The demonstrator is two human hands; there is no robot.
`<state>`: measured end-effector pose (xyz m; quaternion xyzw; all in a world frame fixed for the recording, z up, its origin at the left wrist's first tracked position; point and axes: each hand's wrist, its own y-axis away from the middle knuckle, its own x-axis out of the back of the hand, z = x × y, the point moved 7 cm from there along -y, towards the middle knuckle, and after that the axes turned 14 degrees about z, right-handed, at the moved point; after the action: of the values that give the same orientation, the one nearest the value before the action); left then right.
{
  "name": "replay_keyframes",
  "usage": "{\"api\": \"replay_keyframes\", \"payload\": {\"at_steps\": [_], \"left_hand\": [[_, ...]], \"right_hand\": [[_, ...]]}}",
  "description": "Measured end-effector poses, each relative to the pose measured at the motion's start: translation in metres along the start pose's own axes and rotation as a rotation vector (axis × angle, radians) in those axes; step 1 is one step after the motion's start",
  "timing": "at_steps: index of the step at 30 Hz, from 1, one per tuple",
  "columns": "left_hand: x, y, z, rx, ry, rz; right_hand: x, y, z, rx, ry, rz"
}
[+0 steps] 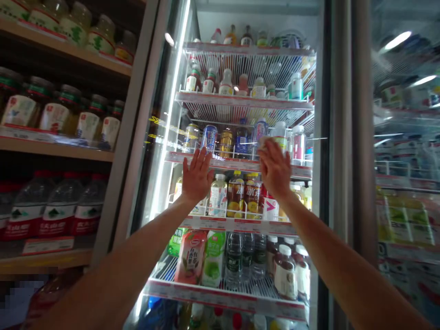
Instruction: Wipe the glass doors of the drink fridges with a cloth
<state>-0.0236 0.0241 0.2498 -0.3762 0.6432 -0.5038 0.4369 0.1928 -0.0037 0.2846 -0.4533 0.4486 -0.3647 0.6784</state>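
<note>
In front of me stands a lit drinks fridge, its glass door [192,107] marked by light reflections and yellow lettering at the left. My left hand [197,176] lies flat toward the glass, fingers stretched upward and nothing in it. To the right and slightly higher, my right hand [275,167] is bent against the door, a small pale cloth-like piece [265,141] under its fingertips; blur hides its exact edges. Behind the hands are a blue can [209,137], a gold can [226,143] and brown tea bottles [236,195] on the wire shelves.
An open shelf unit [62,142] with juice bottles and red-labelled water bottles [57,206] stands at the left. The metal door frame [364,151] runs down the right, beside another glass-fronted fridge section [409,183]. Large cartons [191,256] stand low inside the lit fridge.
</note>
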Motion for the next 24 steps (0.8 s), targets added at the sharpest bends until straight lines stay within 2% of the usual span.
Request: {"api": "replay_keyframes", "payload": {"at_steps": [2, 3, 4, 5, 6, 9, 11, 12, 14, 17, 19, 21, 24], "left_hand": [[0.0, 0.0, 0.001, 0.012, -0.014, 0.006], [-0.001, 0.001, 0.002, 0.013, -0.016, 0.008], [-0.001, 0.001, 0.002, 0.012, -0.017, 0.009], [-0.001, 0.001, 0.002, 0.011, -0.017, 0.012], [-0.001, 0.001, 0.002, 0.009, -0.016, 0.015], [0.0, 0.001, 0.001, -0.004, -0.008, 0.021], [0.001, 0.001, 0.0, -0.012, -0.006, 0.025], [0.001, 0.001, 0.0, -0.014, -0.005, 0.027], [0.001, 0.001, 0.0, -0.01, -0.004, 0.033], [0.001, 0.001, 0.001, 0.004, -0.002, 0.035], [0.0, 0.001, 0.001, 0.013, -0.006, 0.036], [0.0, 0.001, 0.002, 0.014, -0.007, 0.036], [0.0, 0.002, 0.001, 0.006, -0.004, 0.035]], "right_hand": [[0.018, -0.005, 0.052, -0.2, 0.11, 0.119], [0.024, -0.007, 0.068, -0.28, 0.149, 0.169], [0.024, -0.009, 0.073, -0.326, 0.166, 0.197], [0.02, -0.011, 0.068, -0.33, 0.157, 0.202], [0.012, -0.012, 0.052, -0.292, 0.126, 0.178], [-0.021, -0.007, -0.024, -0.038, 0.005, 0.003], [-0.032, 0.002, -0.055, 0.082, -0.021, -0.087], [-0.031, 0.007, -0.056, 0.112, -0.015, -0.107], [-0.018, 0.011, -0.031, 0.081, 0.031, -0.08], [0.014, 0.01, 0.041, -0.164, 0.157, 0.065], [0.025, 0.01, 0.067, -0.31, 0.21, 0.139], [0.017, 0.01, 0.053, -0.293, 0.188, 0.113], [-0.009, 0.014, -0.01, -0.09, 0.081, -0.014]]}}
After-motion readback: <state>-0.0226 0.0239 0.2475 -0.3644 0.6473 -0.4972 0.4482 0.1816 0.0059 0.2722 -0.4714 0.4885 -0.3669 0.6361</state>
